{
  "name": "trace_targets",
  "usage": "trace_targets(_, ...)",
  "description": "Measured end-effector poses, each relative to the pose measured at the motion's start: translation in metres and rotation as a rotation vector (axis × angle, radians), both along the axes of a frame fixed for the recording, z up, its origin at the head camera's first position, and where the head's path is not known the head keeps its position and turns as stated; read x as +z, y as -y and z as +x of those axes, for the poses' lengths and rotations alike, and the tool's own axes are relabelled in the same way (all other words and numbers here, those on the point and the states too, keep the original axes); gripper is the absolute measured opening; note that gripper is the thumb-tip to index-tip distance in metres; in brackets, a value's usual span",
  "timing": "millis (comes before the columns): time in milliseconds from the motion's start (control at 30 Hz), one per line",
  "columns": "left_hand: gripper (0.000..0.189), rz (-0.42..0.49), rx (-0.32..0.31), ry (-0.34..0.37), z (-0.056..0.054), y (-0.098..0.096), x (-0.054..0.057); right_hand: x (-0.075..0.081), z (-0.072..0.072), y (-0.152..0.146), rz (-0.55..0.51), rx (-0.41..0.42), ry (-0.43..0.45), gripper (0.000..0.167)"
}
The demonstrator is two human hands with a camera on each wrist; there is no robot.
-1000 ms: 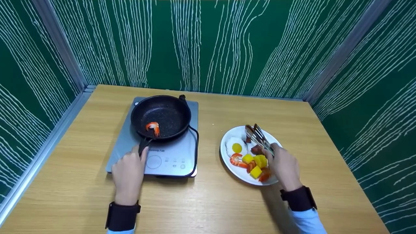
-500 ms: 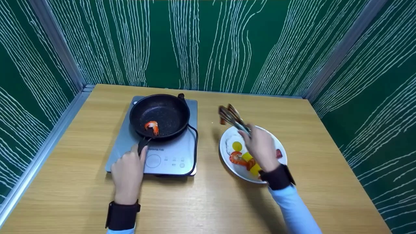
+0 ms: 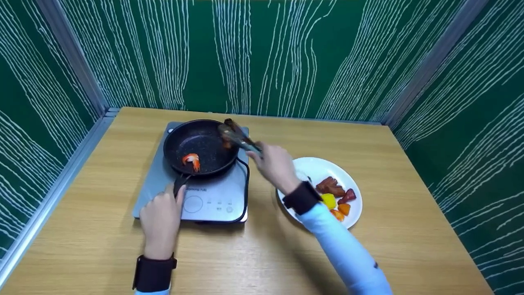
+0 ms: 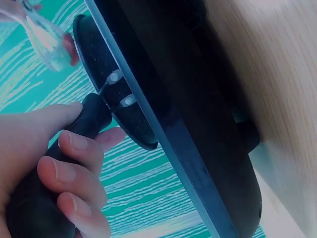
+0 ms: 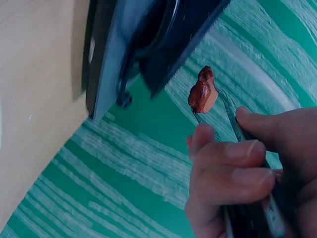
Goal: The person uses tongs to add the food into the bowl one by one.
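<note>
My left hand (image 3: 161, 215) grips the black handle (image 4: 96, 116) of a frying pan (image 3: 204, 141), fingers curled round it in the left wrist view. The pan sits on an induction cooktop (image 3: 163, 205), and one orange-red shrimp (image 3: 191, 161) lies inside near the handle side. Tongs (image 3: 243, 141) are held in my right hand (image 3: 275, 166), their tips over the pan's right rim. Between those tips is a reddish-brown piece of meat (image 5: 203, 91), clear in the right wrist view but blurred from the head.
To the right stands a white plate (image 3: 355, 184) with meat pieces (image 3: 328, 186), a yellow chunk (image 3: 328, 201) and orange pieces (image 3: 344, 209). My right forearm hides its left part. A black cord (image 3: 248, 184) runs along the cooktop's right side. Green patterned walls (image 3: 270, 61) enclose the wooden table (image 3: 229, 262).
My right hand has carried the tongs from the plate leftward to the pan, with the piece of meat in their tips. The left hand and pan stay in place.
</note>
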State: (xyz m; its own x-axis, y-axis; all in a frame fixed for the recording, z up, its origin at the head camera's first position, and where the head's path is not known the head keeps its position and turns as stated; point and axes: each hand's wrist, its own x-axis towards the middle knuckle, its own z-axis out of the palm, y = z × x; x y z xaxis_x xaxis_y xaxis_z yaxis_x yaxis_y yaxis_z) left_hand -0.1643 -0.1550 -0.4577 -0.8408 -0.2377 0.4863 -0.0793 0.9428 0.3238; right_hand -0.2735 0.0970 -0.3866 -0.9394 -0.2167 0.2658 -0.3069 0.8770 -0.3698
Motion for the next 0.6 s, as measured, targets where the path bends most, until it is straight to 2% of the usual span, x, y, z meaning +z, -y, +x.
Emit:
trace_targets(167,0.040,-0.001,0.002,0.000,0.000,0.001,-0.001,-0.008,0.001,0.027,0.037,0.048,0.064,0.039)
trace_targets(367,0.040,0.007,-0.005,0.007,0.001,-0.001,-0.001,-0.024,0.006,0.040,0.078,0.082,0.087,0.035)
trace_targets(600,0.037,-0.005,-0.002,-0.058,0.001,-0.001,-0.002,-0.024,0.008,0.042,0.100,0.110,0.093,0.032)
